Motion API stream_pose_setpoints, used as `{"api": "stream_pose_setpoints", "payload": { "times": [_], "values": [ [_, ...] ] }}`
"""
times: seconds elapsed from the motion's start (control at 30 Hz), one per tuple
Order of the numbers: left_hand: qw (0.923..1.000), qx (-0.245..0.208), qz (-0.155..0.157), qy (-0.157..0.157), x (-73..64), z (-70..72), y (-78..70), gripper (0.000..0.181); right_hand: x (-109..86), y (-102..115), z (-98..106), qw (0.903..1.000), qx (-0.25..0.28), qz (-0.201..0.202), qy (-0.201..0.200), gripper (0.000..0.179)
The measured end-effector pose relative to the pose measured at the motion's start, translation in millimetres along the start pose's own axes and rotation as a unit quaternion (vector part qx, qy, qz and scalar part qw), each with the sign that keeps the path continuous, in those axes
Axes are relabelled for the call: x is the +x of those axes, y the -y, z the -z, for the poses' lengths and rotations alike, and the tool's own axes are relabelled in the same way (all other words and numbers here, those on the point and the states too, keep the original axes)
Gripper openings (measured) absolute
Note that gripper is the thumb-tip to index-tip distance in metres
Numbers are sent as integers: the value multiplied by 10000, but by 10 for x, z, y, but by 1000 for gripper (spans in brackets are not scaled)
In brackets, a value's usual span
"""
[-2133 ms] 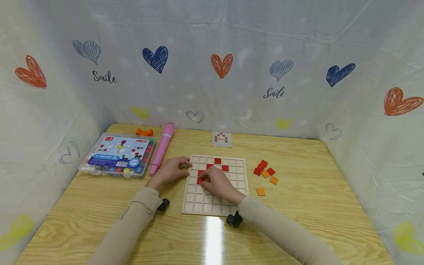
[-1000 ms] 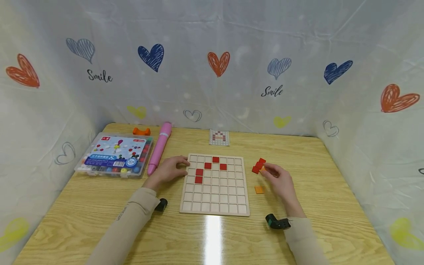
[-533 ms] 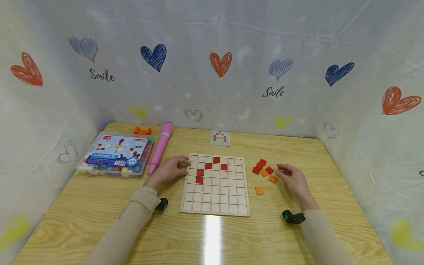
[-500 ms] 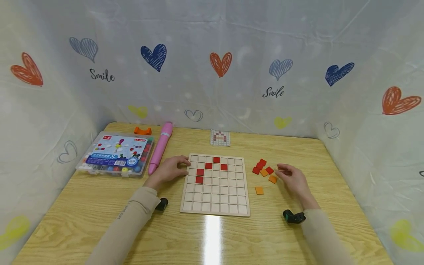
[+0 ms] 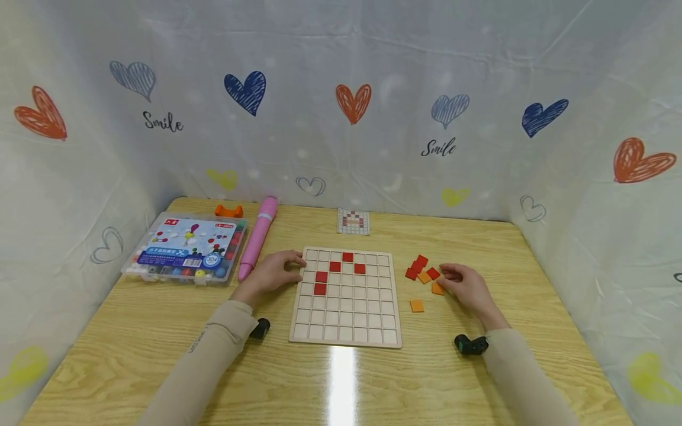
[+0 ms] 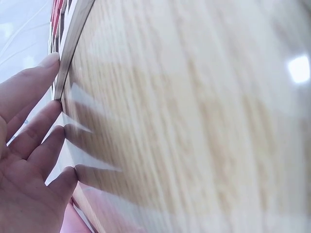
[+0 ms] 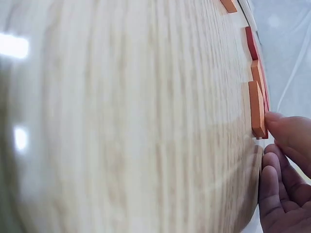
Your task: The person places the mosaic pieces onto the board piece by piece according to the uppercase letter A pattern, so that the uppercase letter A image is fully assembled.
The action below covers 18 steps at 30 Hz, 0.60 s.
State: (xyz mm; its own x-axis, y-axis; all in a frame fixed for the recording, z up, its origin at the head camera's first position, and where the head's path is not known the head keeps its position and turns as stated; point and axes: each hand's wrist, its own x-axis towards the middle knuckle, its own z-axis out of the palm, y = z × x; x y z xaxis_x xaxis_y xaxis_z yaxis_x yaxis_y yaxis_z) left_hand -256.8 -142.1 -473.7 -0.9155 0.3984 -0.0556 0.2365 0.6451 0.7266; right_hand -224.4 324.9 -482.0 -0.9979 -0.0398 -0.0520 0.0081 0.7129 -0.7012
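Observation:
A pale wooden grid board (image 5: 346, 319) lies mid-table, with several red tiles (image 5: 347, 257) set in its upper cells. At its left edge is my left hand (image 5: 272, 273); the thumb and index fingertip touch the rim (image 6: 77, 36) in the left wrist view, the other fingers loosely spread. Right of the board lie loose red tiles (image 5: 421, 260) and orange ones. My right hand (image 5: 470, 289) is beside the rightmost orange tile (image 5: 437, 289), its thumb tip at that tile's edge (image 7: 257, 109). Its other fingers are loosely bent and hold nothing.
A small pattern card (image 5: 353, 222) lies behind the board. To the left are a clear plastic box (image 5: 186, 248) of coloured pieces, a pink cylindrical wand (image 5: 258, 239) and an orange plastic piece (image 5: 229, 211). A single orange tile (image 5: 417, 306) lies nearer the front.
My right hand has left the board and gone right, over the loose tiles, to their right side; in the last half second it edged left to the orange tile. My left hand stayed put.

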Motion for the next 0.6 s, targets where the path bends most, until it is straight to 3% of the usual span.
{"api": "stream_pose_setpoints", "payload": {
  "times": [0.6],
  "values": [
    [9999,-141,7,4,-22,19,-37,31,70,16,-35,9994,-335,17,-26,47]
  ]
}}
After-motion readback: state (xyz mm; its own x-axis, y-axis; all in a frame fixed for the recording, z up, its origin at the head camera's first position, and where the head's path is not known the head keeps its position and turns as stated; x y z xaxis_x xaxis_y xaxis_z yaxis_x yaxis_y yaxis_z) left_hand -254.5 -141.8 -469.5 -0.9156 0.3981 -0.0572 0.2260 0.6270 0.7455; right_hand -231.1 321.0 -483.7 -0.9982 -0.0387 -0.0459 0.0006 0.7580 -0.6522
